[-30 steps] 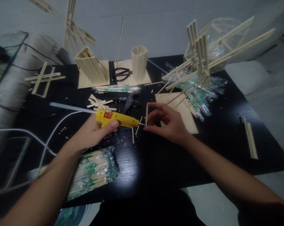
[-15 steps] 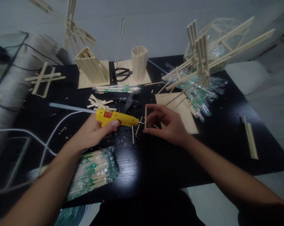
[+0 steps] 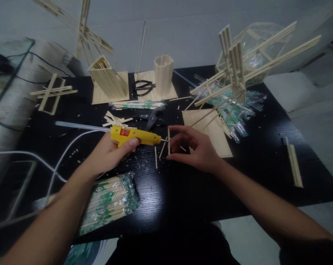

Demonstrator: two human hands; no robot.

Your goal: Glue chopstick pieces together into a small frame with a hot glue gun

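My left hand (image 3: 111,151) is wrapped round a yellow hot glue gun (image 3: 147,137), whose nozzle points right. A long clear glue stick (image 3: 82,126) sticks out of its back end. Between thumb and fingertips, my right hand (image 3: 195,147) pinches a short wooden stick (image 3: 169,141) by its two ends. The nozzle tip is at the middle of that stick; whether it touches, I cannot tell. Below and left of the stick, a few cut wooden pieces (image 3: 156,157) lie on the black table (image 3: 183,191) among small crumbs.
Behind my hands stand a triangular stick tower (image 3: 110,79) and a round stick tower (image 3: 163,75). Dark pliers (image 3: 152,118) lie beyond the glue gun. A bladed stick frame (image 3: 235,73) rises at right above a flat stick panel (image 3: 210,132). A bag of chopsticks (image 3: 108,202) lies near front left.
The glue gun has shifted slightly left and up. My right hand, with the short wooden stick, has moved slightly left and down.
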